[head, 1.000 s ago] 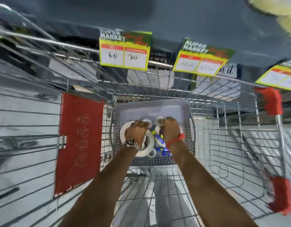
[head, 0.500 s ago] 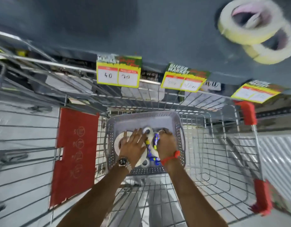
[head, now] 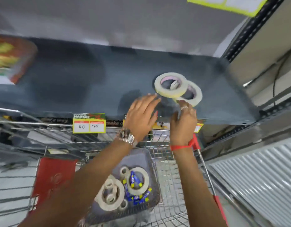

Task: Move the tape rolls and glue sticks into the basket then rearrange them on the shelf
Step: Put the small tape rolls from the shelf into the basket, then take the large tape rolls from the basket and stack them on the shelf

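We are reaching both hands up over the front edge of the dark shelf (head: 76, 82), toward the two tape rolls on the shelf (head: 177, 87) that are lying overlapped near its right end, the nearer-left one leaning on the other. Our left hand (head: 141, 115) is hanging flat with its fingers spread, the tips just short of the upper roll and touching nothing. Our right hand (head: 184, 118) is curling loosely, its fingertips at the rim of the lower roll; motion blur is keeping us from telling whether it is pinching that roll or only brushing it.

Below, the grey basket (head: 141, 156) is sitting in the wire cart (head: 174, 185) and is holding several tape rolls in the basket (head: 122, 189) together with the blue glue sticks (head: 136, 192). We are judging the job partly done: most stock is in the basket, two rolls are sitting on the shelf, and the shelf arrangement is looking unfinished.
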A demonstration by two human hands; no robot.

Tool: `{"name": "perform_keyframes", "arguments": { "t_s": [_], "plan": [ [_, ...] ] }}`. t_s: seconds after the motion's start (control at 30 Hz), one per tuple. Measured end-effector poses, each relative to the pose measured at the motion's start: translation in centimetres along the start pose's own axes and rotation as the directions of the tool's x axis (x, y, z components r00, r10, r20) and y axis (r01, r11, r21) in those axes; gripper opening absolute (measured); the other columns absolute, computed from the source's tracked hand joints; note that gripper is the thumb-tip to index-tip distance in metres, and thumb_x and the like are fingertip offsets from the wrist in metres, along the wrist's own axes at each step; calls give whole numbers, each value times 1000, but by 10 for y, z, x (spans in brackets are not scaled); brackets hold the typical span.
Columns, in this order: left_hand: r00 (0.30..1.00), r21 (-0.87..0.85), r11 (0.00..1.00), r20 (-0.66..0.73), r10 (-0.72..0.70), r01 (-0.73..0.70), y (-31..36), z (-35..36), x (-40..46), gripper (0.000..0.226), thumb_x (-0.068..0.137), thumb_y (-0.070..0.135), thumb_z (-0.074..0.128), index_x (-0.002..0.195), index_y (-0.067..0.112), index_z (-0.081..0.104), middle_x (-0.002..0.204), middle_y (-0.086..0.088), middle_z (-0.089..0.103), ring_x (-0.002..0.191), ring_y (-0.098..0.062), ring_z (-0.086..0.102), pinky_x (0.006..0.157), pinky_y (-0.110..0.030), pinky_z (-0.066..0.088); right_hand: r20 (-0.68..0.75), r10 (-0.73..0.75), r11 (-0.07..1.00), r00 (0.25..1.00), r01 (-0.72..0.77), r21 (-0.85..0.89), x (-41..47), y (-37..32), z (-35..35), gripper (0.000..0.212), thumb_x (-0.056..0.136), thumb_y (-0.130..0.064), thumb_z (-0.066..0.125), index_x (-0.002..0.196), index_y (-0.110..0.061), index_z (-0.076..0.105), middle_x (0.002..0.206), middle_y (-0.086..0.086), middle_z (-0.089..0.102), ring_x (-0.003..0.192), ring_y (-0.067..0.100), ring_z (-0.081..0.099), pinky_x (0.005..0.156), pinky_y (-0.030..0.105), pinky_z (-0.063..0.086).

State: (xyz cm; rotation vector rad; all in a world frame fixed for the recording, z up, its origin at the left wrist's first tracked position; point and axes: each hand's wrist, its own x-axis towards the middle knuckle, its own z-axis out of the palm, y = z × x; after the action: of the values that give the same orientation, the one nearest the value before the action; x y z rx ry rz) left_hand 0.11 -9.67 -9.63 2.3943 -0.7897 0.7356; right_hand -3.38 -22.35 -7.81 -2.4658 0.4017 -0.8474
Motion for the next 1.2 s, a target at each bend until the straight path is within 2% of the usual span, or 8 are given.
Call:
{"name": "perform_keyframes", "arguments": {
  "t_s": [0.13, 0.23, 0.43, 0.63, 0.83, 1.03, 1.1, 1.2],
  "plan": [
    [880, 125, 991, 464, -104, 51, 7, 34, 65, 59, 92, 33, 46, 144, 12, 24, 154, -6, 24, 143, -20, 20, 117, -46, 7, 218, 68, 979, 974, -23, -203, 53, 25, 7, 53, 79, 2, 59, 131, 2, 47, 141, 19, 46, 133, 34, 38, 109, 37, 29],
    [803, 174, 983, 576, -152, 61, 9, 59, 79, 64, 95, 33, 44, 146, 12, 13, 156, -5, 13, 145, -17, 10, 116, -50, -6, 376, 129, 926, 918, 24, -378, 67, 38, 16, 43, 87, -10, 57, 128, -3, 49, 142, 17, 44, 138, 28, 31, 116, 51, 12],
    [881, 204, 978, 454, -131, 40, -1, 61, 81, 42, 86, 6, 52, 128, 10, 48, 121, -13, 57, 123, -29, 45, 118, -39, 2, 395, 118, 890, 911, 79, -449, 58, 38, 21, 23, 87, -2, 54, 108, -2, 60, 116, 21, 62, 118, 34, 50, 117, 52, 17],
    [977, 110, 994, 211, -31, 8, -4, 31, 28, 28, 77, 15, 65, 103, 4, 66, 86, -15, 68, 89, -33, 61, 110, -44, 28, 332, 40, 928, 942, 88, -361, 9, 20, 12, 23, 80, -1, 60, 102, 1, 63, 106, 23, 64, 110, 41, 54, 116, 54, 17],
    [995, 84, 995, -76, 63, -56, -7, -5, -71, 25, 79, 33, 63, 97, 17, 65, 83, -1, 71, 83, -18, 48, 88, -38, 29, 114, -236, 972, 965, 234, 27, -84, 18, 21, 23, 77, 0, 62, 99, 1, 64, 98, 21, 67, 101, 29, 48, 109, 55, 24],
    [994, 178, 981, 69, -89, 75, -19, -13, -196, 35, 76, 43, 65, 104, 24, 57, 82, 6, 73, 81, -14, 49, 83, -36, 32, 333, -416, 909, 846, 388, 151, -186, 37, 43, 19, 81, -14, 58, 99, -7, 61, 93, 15, 71, 94, 29, 58, 107, 48, 30],
    [930, 241, 952, 267, -252, 189, -21, -9, -233, 33, 75, 49, 55, 100, 27, 61, 80, 8, 73, 81, -14, 55, 80, -36, 30, 494, -451, 887, 744, 435, 155, -208, 47, 49, 23, 80, -19, 56, 96, -8, 68, 89, 10, 72, 93, 26, 55, 102, 44, 33],
    [696, 333, 891, 560, -450, 308, -24, 0, -270, 40, 75, 52, 42, 89, 26, 70, 80, 7, 72, 75, -17, 65, 77, -35, 27, 720, -382, 867, 580, 494, 62, -220, 60, 63, 22, 63, -21, 74, 81, -9, 73, 80, 7, 73, 89, 23, 56, 96, 37, 36]
  ]
}}
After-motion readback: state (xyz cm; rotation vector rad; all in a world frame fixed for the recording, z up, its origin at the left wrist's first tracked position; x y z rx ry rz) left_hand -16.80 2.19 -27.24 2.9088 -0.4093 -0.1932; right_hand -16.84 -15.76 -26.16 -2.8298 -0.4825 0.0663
